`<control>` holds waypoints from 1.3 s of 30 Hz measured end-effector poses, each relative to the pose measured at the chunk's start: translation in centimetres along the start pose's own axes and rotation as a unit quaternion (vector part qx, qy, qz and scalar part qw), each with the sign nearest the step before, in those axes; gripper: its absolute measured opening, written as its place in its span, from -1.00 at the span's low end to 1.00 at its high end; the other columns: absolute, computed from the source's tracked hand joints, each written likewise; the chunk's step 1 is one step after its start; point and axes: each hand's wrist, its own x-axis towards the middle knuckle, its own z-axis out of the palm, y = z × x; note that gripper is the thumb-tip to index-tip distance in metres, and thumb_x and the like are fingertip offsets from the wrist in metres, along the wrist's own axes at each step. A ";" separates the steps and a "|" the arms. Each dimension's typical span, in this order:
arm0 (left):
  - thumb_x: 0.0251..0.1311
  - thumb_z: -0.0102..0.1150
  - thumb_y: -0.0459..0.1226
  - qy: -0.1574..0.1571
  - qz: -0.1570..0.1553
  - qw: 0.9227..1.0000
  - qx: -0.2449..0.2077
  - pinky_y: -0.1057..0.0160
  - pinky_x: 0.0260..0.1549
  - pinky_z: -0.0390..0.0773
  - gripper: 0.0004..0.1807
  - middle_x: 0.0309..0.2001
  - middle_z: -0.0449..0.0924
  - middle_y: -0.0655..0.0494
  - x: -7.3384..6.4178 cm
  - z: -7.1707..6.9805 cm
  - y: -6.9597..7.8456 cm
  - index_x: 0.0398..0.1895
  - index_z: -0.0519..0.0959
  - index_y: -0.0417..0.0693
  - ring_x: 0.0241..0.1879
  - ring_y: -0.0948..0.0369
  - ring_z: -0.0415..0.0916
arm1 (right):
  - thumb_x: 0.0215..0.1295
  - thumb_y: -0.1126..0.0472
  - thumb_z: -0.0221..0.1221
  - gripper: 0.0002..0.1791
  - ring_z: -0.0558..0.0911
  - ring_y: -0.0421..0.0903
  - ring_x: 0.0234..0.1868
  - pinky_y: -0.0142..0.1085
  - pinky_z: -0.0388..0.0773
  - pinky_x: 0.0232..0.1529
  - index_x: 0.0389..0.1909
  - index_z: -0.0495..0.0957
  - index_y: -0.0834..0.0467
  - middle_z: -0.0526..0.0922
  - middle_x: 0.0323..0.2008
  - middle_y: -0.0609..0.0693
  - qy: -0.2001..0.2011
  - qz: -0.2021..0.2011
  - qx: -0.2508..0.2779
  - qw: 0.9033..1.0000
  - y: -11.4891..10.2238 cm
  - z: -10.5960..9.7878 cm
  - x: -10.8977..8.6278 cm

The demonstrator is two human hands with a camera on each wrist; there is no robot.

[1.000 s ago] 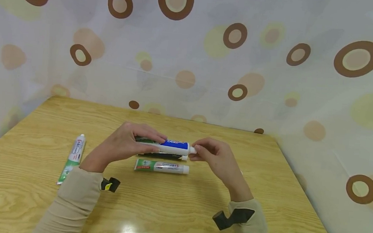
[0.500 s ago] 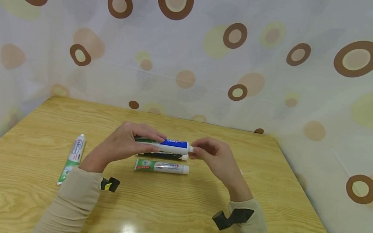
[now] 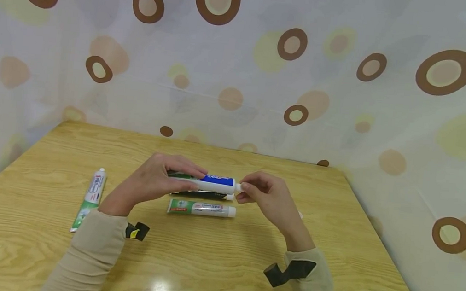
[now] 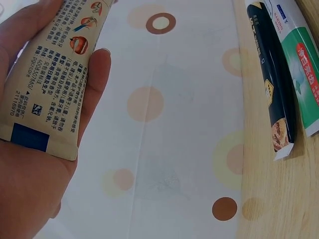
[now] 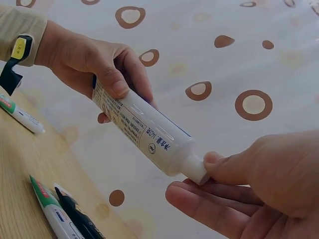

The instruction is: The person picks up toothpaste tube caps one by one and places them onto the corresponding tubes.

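Observation:
A blue-and-white toothpaste tube (image 3: 218, 184) is held level above the table, its cap end pointing right. My left hand (image 3: 152, 180) grips its body from the left, thumb on the near side and fingers over the far side. At the other end my right hand (image 3: 272, 197) pinches the white cap (image 5: 194, 169) between thumb and fingers. Printed text covers the tube's back (image 4: 55, 69) in the left wrist view. Beneath the held tube lies a black toothpaste tube (image 3: 212, 195), partly hidden. Nearer me lies a green-and-white toothpaste tube (image 3: 202, 208), roughly parallel to it.
Another green-and-white tube (image 3: 89, 200) lies at the left of the wooden table (image 3: 206, 263), cap end away from me. A small white object (image 3: 301, 215) shows partly behind my right wrist. A patterned curtain (image 3: 239, 72) stands along the back and sides.
My right fingertips have shifted slightly on the cap. The left hand and the held tube stay in place, and the lying tubes have not moved.

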 end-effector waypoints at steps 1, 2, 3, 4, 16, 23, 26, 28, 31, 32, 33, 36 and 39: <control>0.10 0.45 -0.25 0.000 -0.001 1.000 -0.001 0.28 -0.20 0.65 -0.73 0.01 0.73 0.18 0.0 0.0 0.0 -0.09 0.77 0.12 -0.03 0.27 0.64 | 0.45 0.27 0.13 -0.82 0.76 0.00 -0.23 -0.07 0.68 -0.09 -0.06 0.58 0.28 0.67 -0.16 0.24 -0.001 0.000 0.000 1.000 0.0 0.0 0.0; 0.10 0.45 -0.25 0.000 0.000 1.000 -0.001 0.28 -0.21 0.65 -0.73 0.01 0.73 0.18 0.0 0.0 0.0 -0.09 0.77 0.12 -0.03 0.27 0.64 | 0.45 0.27 0.13 -0.82 0.76 0.00 -0.21 -0.07 0.68 -0.08 -0.05 0.58 0.27 0.67 -0.15 0.23 -0.002 -0.002 -0.001 1.000 -0.1 0.0 0.0; 0.10 0.45 -0.25 0.000 -0.001 1.000 -0.002 0.28 -0.21 0.65 -0.73 0.01 0.73 0.18 0.0 0.0 0.0 -0.09 0.77 0.13 -0.03 0.27 0.64 | 0.44 0.26 0.14 -0.82 0.76 -0.01 -0.20 -0.07 0.68 -0.06 -0.05 0.59 0.25 0.68 -0.14 0.21 -0.002 -0.003 -0.005 1.000 -0.1 0.0 -0.1; 0.10 0.44 -0.25 -0.001 -0.001 1.000 -0.003 0.28 -0.20 0.65 -0.73 0.01 0.73 0.18 -0.1 0.0 0.0 -0.09 0.77 0.13 -0.03 0.27 0.64 | 0.43 0.24 0.16 -0.82 0.76 -0.02 -0.18 -0.07 0.67 -0.04 -0.05 0.60 0.23 0.68 -0.13 0.19 -0.002 -0.005 -0.012 1.000 -0.2 0.0 -0.1; 0.11 0.44 -0.24 -0.005 0.015 1.000 0.009 0.28 -0.17 0.64 -0.72 0.00 0.73 0.19 0.1 0.1 0.2 -0.07 0.77 0.12 -0.03 0.26 0.64 | 0.37 0.26 0.23 -0.86 0.75 -0.06 -0.15 -0.23 0.68 -0.05 -0.10 0.64 0.14 0.70 -0.14 0.10 0.010 -0.011 -0.051 0.999 -0.5 0.3 -0.1; 0.12 0.43 -0.25 -0.009 0.034 0.999 0.020 0.29 -0.15 0.64 -0.73 0.00 0.73 0.18 0.1 0.2 0.2 -0.07 0.76 0.10 -0.02 0.26 0.65 | 0.36 0.25 0.24 -0.85 0.75 -0.05 -0.14 -0.27 0.67 -0.05 -0.09 0.62 0.15 0.68 -0.12 0.11 0.006 -0.016 -0.062 0.998 -0.5 0.3 -0.2; 0.13 0.42 -0.24 -0.011 0.035 0.999 0.019 0.29 -0.15 0.64 -0.73 0.00 0.73 0.18 0.1 0.2 0.1 -0.07 0.76 0.10 -0.01 0.26 0.64 | 0.36 0.26 0.24 -0.85 0.75 -0.06 -0.14 -0.28 0.67 -0.04 -0.09 0.60 0.15 0.68 -0.12 0.11 0.005 -0.017 -0.067 0.998 -0.4 0.3 -0.2; 0.13 0.42 -0.24 -0.013 0.033 0.999 0.017 0.29 -0.16 0.65 -0.73 -0.01 0.73 0.18 0.1 0.2 0.1 -0.07 0.76 0.10 -0.01 0.26 0.64 | 0.35 0.27 0.24 -0.85 0.74 -0.07 -0.14 -0.30 0.66 -0.05 -0.09 0.60 0.15 0.68 -0.13 0.10 0.005 -0.018 -0.070 0.997 -0.4 0.3 -0.2; 0.13 0.42 -0.24 -0.014 0.029 0.999 0.016 0.28 -0.16 0.65 -0.73 0.00 0.73 0.18 0.1 0.2 0.1 -0.07 0.76 0.10 -0.01 0.26 0.64 | 0.35 0.28 0.24 -0.85 0.73 -0.07 -0.14 -0.31 0.66 -0.05 -0.09 0.59 0.15 0.67 -0.13 0.10 0.003 -0.020 -0.069 0.997 -0.4 0.3 -0.2; 0.13 0.42 -0.25 -0.015 0.028 0.999 0.014 0.28 -0.17 0.65 -0.73 0.00 0.73 0.18 0.1 0.2 0.1 -0.07 0.76 0.10 -0.01 0.25 0.64 | 0.35 0.29 0.24 -0.85 0.73 -0.07 -0.14 -0.31 0.66 -0.05 -0.09 0.59 0.15 0.67 -0.13 0.11 0.003 -0.021 -0.068 0.997 -0.4 0.3 -0.2; 0.13 0.42 -0.25 -0.014 0.026 0.999 0.014 0.28 -0.17 0.65 -0.73 0.00 0.73 0.17 0.1 0.2 0.2 -0.07 0.76 0.10 -0.01 0.25 0.64 | 0.35 0.30 0.24 -0.85 0.73 -0.06 -0.13 -0.32 0.66 -0.05 -0.09 0.59 0.16 0.67 -0.12 0.11 0.002 -0.022 -0.067 0.998 -0.5 0.3 -0.2; 0.13 0.42 -0.24 -0.013 0.023 1.000 0.014 0.28 -0.17 0.65 -0.72 0.00 0.73 0.18 0.0 0.1 0.2 -0.06 0.76 0.11 -0.01 0.26 0.64 | 0.35 0.31 0.23 -0.85 0.73 -0.05 -0.13 -0.33 0.66 -0.06 -0.09 0.59 0.16 0.67 -0.12 0.11 -0.002 -0.026 -0.065 0.998 -0.5 0.3 -0.2; 0.13 0.42 -0.24 -0.013 0.022 1.000 0.014 0.28 -0.17 0.64 -0.72 0.01 0.73 0.19 0.0 0.1 0.2 -0.06 0.76 0.13 -0.01 0.27 0.64 | 0.35 0.31 0.22 -0.85 0.73 -0.05 -0.13 -0.33 0.65 -0.05 -0.08 0.59 0.16 0.67 -0.12 0.11 -0.003 -0.030 -0.066 0.997 -0.5 0.2 -0.2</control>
